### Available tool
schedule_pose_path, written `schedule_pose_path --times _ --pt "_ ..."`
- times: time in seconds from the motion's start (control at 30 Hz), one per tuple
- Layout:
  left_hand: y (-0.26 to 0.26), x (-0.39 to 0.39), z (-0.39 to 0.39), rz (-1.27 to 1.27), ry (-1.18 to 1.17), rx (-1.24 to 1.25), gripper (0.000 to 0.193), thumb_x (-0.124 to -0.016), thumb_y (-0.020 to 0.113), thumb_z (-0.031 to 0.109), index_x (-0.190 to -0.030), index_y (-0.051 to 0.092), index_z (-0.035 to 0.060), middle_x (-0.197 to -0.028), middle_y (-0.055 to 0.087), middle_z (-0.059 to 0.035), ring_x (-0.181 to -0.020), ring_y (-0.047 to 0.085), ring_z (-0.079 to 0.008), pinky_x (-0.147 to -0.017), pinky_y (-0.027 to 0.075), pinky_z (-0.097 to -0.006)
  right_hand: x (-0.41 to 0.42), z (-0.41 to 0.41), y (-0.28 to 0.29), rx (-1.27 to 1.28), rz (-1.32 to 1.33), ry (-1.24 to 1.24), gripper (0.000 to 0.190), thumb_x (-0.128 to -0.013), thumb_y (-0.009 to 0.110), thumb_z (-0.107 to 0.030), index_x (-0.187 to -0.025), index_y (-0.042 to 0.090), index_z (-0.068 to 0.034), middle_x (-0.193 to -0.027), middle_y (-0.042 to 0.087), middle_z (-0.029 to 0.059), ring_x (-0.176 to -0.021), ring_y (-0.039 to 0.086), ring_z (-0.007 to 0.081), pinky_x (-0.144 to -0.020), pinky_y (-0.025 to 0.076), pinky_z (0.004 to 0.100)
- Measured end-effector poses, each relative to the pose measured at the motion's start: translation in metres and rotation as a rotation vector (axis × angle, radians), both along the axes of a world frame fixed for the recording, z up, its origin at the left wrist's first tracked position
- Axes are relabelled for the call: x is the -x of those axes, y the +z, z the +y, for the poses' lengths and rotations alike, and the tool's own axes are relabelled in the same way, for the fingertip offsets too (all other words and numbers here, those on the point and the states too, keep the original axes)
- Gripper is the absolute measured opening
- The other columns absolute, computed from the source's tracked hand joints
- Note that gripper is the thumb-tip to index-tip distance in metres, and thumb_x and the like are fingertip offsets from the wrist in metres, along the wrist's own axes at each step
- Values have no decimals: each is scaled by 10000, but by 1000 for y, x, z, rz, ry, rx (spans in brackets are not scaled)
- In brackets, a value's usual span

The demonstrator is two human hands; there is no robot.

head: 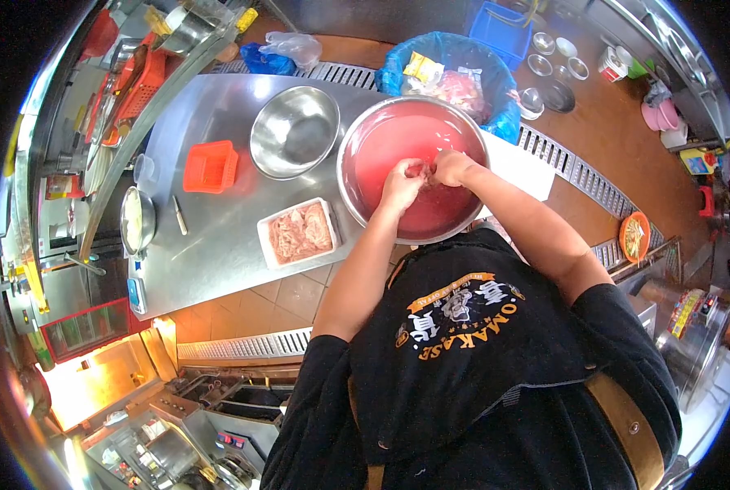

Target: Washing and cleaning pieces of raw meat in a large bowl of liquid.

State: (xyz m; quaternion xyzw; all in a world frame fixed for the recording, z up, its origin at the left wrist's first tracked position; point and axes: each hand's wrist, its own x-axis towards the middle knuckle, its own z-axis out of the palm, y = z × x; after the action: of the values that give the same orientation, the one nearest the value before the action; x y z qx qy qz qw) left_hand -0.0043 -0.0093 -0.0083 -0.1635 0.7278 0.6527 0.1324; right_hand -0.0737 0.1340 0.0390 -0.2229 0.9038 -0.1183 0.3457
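Observation:
My left hand (401,185) and my right hand (455,169) meet over a large steel bowl (344,177) of reddish-pink liquid (389,144). Between them they pinch a small dark red piece of what looks like raw meat (428,176), mostly covered by fingers. Small pale bits float near my right hand. Left of the bowl, a white plastic tub (267,246) holds pale pink raw meat (301,233). A second steel bowl (294,131) stands tilted behind that tub, with nothing visible inside.
The steel table (218,245) carries an orange plastic basket (210,167), a small knife (180,215) and a steel bowl with pale contents (137,220). Beyond the large bowl stands a bin lined with a blue bag (395,61). A white board (521,165) lies at the right.

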Motion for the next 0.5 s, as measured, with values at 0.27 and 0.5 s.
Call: schedule_pose_path --times 0.27,0.5 --pt "-7 0 -3 123 -262 122 365 -742 606 54 -1105 597 16 -844 627 -66 -787 581 -165 -718 470 -297 13 8 -5 230 -150 -4 304 -822 629 -271 -956 686 -5 -900 672 171 -844 639 285 -764 485 378" --pt "-14 -5 -6 16 -139 -189 150 -794 634 75 -935 592 46 -792 620 -41 -649 563 -113 -565 448 -259 17 22 -20 607 -648 -584 158 -878 637 -226 -912 641 -72 -673 518 -15 -528 418 78 -462 302 234"
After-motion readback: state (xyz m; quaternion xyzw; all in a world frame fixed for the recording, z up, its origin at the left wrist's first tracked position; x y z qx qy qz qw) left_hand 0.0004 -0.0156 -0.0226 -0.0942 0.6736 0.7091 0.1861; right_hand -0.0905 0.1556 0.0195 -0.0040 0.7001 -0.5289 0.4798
